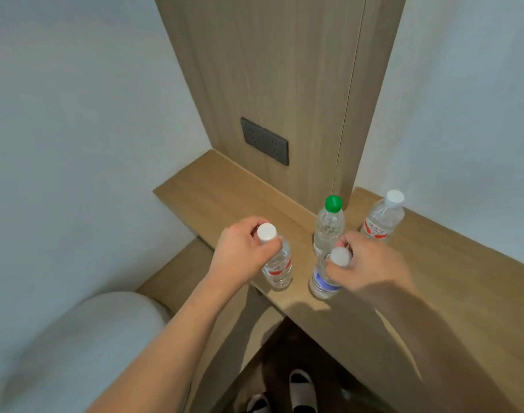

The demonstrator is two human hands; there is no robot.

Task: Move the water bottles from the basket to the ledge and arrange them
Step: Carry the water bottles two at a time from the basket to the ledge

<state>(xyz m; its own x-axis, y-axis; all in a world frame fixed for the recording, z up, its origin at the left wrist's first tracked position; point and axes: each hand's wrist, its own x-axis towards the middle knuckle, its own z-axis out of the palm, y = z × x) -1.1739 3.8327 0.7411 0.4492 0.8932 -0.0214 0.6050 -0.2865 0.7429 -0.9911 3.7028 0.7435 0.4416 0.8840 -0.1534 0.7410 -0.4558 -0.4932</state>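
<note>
Several clear water bottles stand upright on a wooden ledge (219, 189). My left hand (240, 251) grips the neck of a red-labelled bottle with a white cap (277, 268) near the ledge's front edge. My right hand (371, 263) grips the neck of a blue-labelled bottle with a white cap (323, 280), also at the front edge. Behind them stands a green-capped bottle (329, 226), and further right a second red-labelled bottle with a white cap (381, 217). No basket is in view.
A wooden wall panel (269, 84) with a dark socket plate (263, 141) rises behind the ledge. White walls flank it. A pale rounded cushion (76, 347) lies low on the left. A lower wooden surface (177, 272) sits under the ledge. Slippered feet (299, 389) stand on the dark floor.
</note>
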